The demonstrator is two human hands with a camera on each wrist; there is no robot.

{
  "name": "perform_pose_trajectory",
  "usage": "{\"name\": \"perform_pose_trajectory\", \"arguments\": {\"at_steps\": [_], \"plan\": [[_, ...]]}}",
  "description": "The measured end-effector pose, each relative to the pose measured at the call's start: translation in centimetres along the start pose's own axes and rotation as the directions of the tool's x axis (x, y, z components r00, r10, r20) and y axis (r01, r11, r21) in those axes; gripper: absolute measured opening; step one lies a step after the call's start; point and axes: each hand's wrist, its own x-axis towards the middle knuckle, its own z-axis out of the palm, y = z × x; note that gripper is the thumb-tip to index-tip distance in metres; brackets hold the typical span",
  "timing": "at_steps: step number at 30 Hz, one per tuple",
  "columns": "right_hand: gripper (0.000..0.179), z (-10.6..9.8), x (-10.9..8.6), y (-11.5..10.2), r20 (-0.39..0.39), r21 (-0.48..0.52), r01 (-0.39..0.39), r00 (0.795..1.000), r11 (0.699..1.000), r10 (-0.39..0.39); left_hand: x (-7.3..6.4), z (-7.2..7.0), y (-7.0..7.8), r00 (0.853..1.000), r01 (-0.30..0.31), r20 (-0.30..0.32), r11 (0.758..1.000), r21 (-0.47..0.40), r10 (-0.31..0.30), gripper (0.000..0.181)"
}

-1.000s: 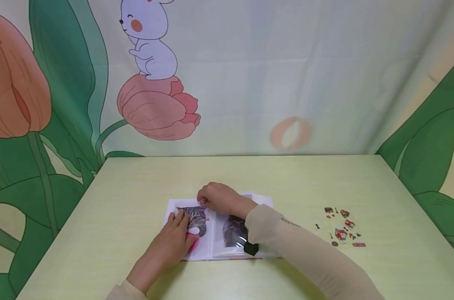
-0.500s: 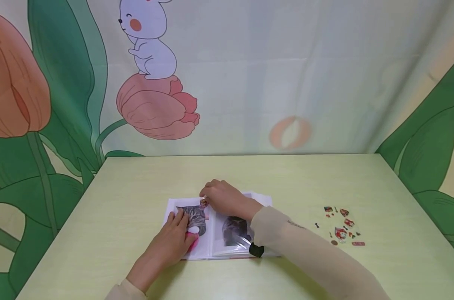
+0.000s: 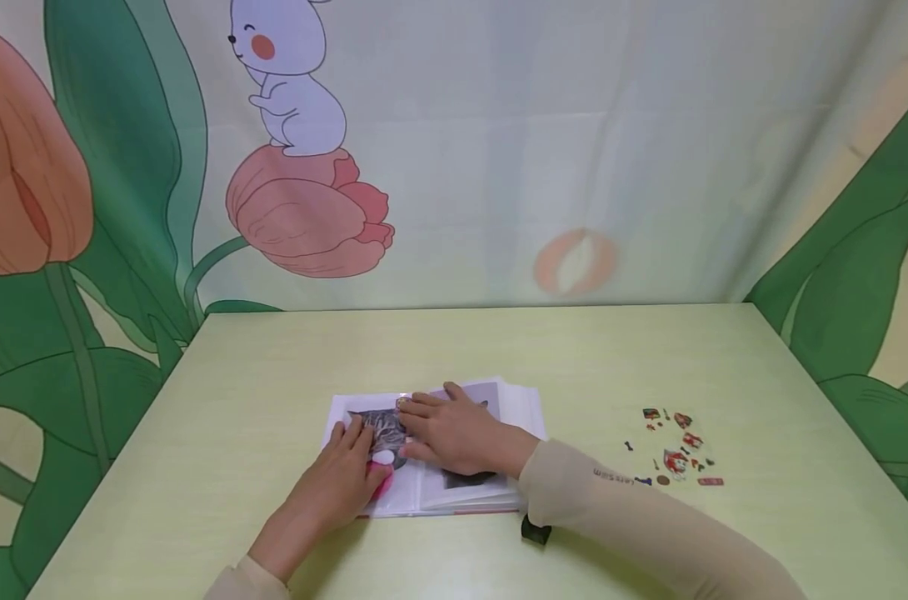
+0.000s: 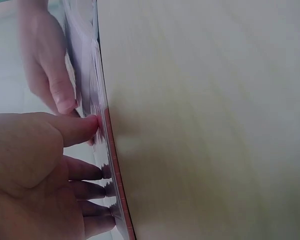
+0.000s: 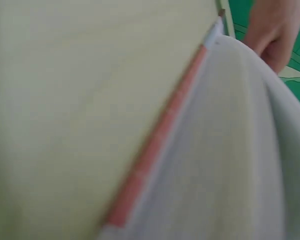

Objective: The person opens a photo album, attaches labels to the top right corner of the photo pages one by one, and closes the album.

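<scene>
An open photo album [image 3: 405,503] with white pages lies on the table. My left hand [image 3: 337,482] rests on its left page, fingers straight, partly covering a grey tabby cat photo [image 3: 386,427] and a bright pink patch [image 3: 380,482]. My right hand [image 3: 461,433] lies with extended fingers across the album's middle, fingertips on a small brown sticker [image 3: 402,403] at the top of the left page. It hides much of the dark photo [image 3: 465,481] on the right page. In the left wrist view, the left fingertips [image 4: 106,172] touch the page.
To the right lies a clear sheet of small colourful stickers [image 3: 675,463], partly behind the right sleeve [image 3: 611,492]. A black block [image 3: 535,531] sits under the right wrist. The pale wooden table [image 3: 274,358] meets a printed curtain [image 3: 461,167] at the back.
My right hand has gone from pinching at the sticker to lying flatter, fingers spread over the sticker and both pages. The left hand has stayed in place.
</scene>
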Motion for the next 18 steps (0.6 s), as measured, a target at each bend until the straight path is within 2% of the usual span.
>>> {"name": "perform_pose_trajectory", "arguments": {"at_steps": [10,18], "plan": [[0.078,0.14,0.18,-0.06,0.061,-0.044,-0.093,0.994,0.995,0.095,0.3,-0.21,-0.3,0.999,-0.013,0.038,1.0,0.011,0.013,0.066],[0.082,0.3,0.15,0.07,0.053,-0.038,-0.116,0.992,0.992,0.118,0.36,-0.63,-0.23,0.997,-0.016,0.072,1.0,0.012,0.015,0.066]]}}
